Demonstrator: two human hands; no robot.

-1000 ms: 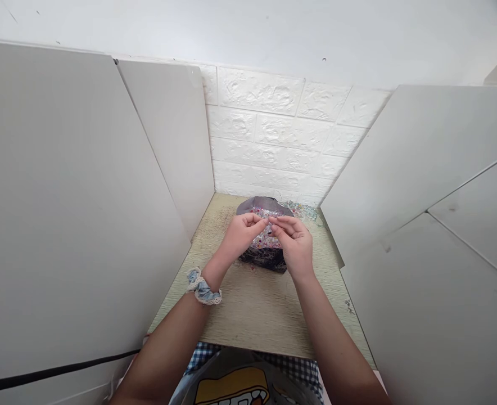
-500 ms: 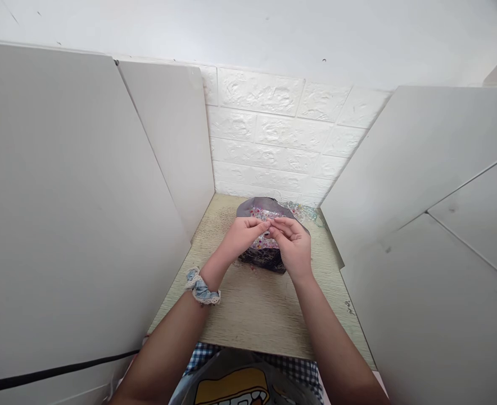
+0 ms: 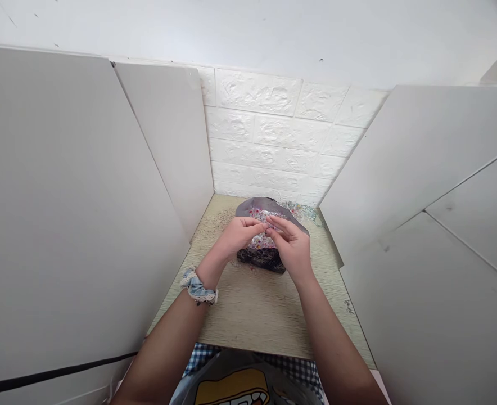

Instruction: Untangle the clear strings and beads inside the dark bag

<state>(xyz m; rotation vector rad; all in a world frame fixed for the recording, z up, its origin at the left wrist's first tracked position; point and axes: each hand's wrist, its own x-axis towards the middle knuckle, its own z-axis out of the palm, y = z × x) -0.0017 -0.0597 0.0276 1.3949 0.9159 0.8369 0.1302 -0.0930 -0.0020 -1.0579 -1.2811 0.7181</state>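
A dark box [image 3: 260, 259] full of small coloured beads [image 3: 260, 214] stands on the wooden table [image 3: 252, 309]. Both my hands hover just above its open top. My left hand [image 3: 239, 233] has its fingers curled and its thumb and forefinger pinched together. My right hand [image 3: 293, 244] meets it fingertip to fingertip in a matching pinch. Whatever the fingertips hold is too small to make out. A blue scrunchie [image 3: 198, 287] sits on my left wrist.
White panels [image 3: 84, 214] wall in the narrow table on the left and right [image 3: 421, 225]. A white brick-pattern wall [image 3: 274, 146] closes the back. A clump of pale beaded strands [image 3: 305, 212] lies behind the box at the right. A black cable [image 3: 54, 371] runs at lower left.
My hands stay pinched together above the box, and have shifted slightly left and up. The camera view has drifted a little.
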